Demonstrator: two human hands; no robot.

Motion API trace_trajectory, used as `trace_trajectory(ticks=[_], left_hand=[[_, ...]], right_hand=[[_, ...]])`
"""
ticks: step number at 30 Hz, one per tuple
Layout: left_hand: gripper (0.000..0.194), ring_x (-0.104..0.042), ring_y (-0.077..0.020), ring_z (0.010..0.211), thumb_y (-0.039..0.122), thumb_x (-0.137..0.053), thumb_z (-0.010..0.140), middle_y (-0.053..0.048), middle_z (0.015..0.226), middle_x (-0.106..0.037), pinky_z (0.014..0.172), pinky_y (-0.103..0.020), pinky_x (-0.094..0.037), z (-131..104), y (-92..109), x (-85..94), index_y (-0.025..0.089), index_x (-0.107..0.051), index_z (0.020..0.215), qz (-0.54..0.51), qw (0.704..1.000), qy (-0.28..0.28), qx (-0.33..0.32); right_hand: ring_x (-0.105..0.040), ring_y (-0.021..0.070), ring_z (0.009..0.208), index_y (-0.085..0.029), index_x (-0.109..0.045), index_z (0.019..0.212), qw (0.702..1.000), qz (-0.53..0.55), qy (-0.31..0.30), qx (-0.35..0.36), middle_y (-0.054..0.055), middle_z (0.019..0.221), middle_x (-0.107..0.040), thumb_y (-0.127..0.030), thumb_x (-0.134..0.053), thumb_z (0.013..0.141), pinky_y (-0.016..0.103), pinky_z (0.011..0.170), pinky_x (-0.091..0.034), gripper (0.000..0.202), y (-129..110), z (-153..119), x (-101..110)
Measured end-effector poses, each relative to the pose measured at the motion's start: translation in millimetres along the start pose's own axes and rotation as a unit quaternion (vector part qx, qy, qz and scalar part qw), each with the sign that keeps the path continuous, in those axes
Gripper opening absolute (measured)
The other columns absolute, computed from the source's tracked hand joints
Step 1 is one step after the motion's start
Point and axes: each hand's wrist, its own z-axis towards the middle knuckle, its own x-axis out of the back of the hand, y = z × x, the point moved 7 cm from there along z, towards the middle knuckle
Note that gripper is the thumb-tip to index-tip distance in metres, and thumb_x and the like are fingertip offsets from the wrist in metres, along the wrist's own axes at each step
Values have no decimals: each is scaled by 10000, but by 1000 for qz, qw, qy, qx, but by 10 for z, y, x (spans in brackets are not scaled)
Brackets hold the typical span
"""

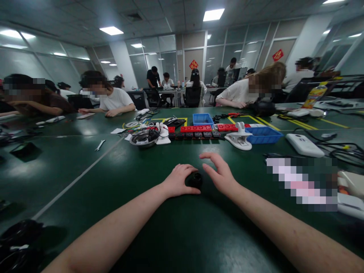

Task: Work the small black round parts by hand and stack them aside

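My left hand is wrapped round a small black rounded object on the dark green tabletop. Its top looks like a ring or opening, but its kind is hard to make out. Just to the right, my right hand is open, thumb and index finger apart, and nothing shows between them. A small gap separates its fingertips from the black object. Beyond both hands lie a row of red socket strips and a row of black blocks.
Behind are a metal bowl with cables, white clip stands, and blue bins. A wrench lies left. On the right are a white box and cables. Several people sit across the table.
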Motion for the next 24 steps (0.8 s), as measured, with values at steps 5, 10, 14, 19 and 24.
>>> trace_trajectory(ticks=[5,10,14,19,24], left_hand=[[556,-479,-239,1002,603,-619,605,-53,994,-534,1002,-503,-210,-40,64,-6,178,-545,955,18,998,48,33],[333,-503,-221,905,437,-651,651,-48,935,-550,900,-414,-353,-19,97,-33,174,-574,840,5,998,60,18],[292,-502,-225,897,348,-681,620,-46,941,-558,841,-371,-394,-5,104,-34,182,-591,843,-11,999,51,9],[310,-511,-215,922,326,-679,630,-52,960,-568,845,-340,-405,3,122,-25,176,-602,891,-36,998,48,2],[375,-497,-206,978,310,-697,625,-41,1012,-574,895,-331,-375,20,131,-49,193,-599,968,-61,998,12,-32]], right_hand=[[-514,211,874,-159,-493,1012,996,-39,-18,-77,91,983,-551,-367,-456,798,390,786,-422,301,78,-113,-18],[-503,202,818,-159,-483,950,989,-106,-49,-96,73,904,-532,-364,-588,709,356,719,-433,333,186,-322,-267],[-488,187,770,-172,-489,802,986,-140,-66,-70,42,809,-520,-327,-616,689,327,674,-418,230,148,-323,-331],[-483,197,818,-168,-532,835,989,-117,-88,-24,55,834,-538,-213,-568,716,353,735,-406,133,46,-294,-298],[-496,203,877,-182,-568,900,992,-38,-115,39,61,903,-576,-117,-472,689,381,795,-399,240,-49,-302,-282]])
